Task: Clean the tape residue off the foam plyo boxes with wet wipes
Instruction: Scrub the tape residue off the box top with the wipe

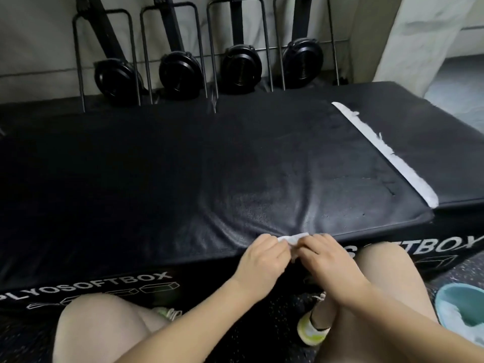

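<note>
Pinching one wet wipe [292, 238], two hands: left hand [262, 255], right hand [327, 255].

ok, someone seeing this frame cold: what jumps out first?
Probably the ragged white tape strip running diagonally across the right end of the black foam plyo box, bright against the dark cover. Next, the left hand and right hand pinching a small white wet wipe at the box's near edge. Four black round machines stand in wire racks behind.
</note>
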### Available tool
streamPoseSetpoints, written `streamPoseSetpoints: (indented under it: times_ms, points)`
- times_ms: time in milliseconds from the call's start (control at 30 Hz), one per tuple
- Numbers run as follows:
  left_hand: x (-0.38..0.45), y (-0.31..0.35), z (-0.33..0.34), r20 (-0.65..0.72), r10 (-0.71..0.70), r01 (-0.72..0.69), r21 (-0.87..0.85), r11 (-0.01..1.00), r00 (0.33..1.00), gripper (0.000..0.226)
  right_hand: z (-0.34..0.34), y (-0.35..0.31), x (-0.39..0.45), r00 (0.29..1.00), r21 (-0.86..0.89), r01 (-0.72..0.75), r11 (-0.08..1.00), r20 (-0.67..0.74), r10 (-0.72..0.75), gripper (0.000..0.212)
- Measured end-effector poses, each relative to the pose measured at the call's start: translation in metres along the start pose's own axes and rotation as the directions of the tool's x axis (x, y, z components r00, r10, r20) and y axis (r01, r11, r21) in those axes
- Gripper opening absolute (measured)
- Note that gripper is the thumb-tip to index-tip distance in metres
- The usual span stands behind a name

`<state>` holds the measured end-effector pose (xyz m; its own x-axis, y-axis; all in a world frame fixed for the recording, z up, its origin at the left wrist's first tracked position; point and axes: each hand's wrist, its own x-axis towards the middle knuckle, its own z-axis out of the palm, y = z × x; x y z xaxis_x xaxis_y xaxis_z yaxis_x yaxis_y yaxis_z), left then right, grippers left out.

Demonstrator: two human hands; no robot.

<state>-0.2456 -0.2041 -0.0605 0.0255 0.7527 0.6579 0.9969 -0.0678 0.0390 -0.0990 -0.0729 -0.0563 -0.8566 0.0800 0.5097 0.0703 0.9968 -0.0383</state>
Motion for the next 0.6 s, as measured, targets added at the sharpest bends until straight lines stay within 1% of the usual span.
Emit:
streamPoseSetpoints:
  times_ms: [67,133,200,300,333,433,533,600]
  points:
    - [0.014,0.008,0.009,0.002,0.023,-0.023,0.009,1.0,1.0,0.022,-0.006,0.012,-0.008,1.0,-0.023,-0.023,0.999,0.006,0.024,0.02]
    - [0.017,0.011,0.009,0.01,0.025,-0.025,0.012,1.0,1.0,0.023,-0.006,0.018,-0.011,1.0,-0.013,-0.025,1.0,0.0,0.025,0.014]
    - [0.015,0.009,0.004,0.017,0.013,-0.013,0.005,1.0,1.0,0.022,-0.004,0.022,-0.011,1.0,0.041,-0.031,0.999,0.0,0.031,0.01]
    - [0.008,-0.003,-0.001,0.054,0.003,-0.002,-0.028,1.0,0.999,0.018,-0.002,0.03,-0.008,0.999,0.149,-0.023,0.989,0.037,0.017,0.011]
    - [0.008,-0.008,-0.001,0.088,-0.016,0.02,-0.042,0.999,0.996,0.016,-0.001,0.034,-0.005,0.998,0.183,-0.028,0.983,0.06,0.017,0.01]
    - [0.019,-0.019,0.001,0.207,-0.094,0.098,-0.009,0.995,0.974,0.014,0.001,0.044,0.015,0.987,0.225,-0.104,0.969,0.145,0.072,0.021]
    - [0.047,-0.035,0.002,0.279,-0.151,0.137,0.069,0.988,0.948,0.025,0.009,0.056,0.056,0.98,0.178,-0.138,0.974,0.167,0.108,0.014]
    - [0.072,-0.05,0.001,0.322,-0.237,0.199,0.146,0.969,0.917,0.032,0.014,0.068,0.083,0.977,0.163,-0.175,0.971,0.153,0.15,0.016]
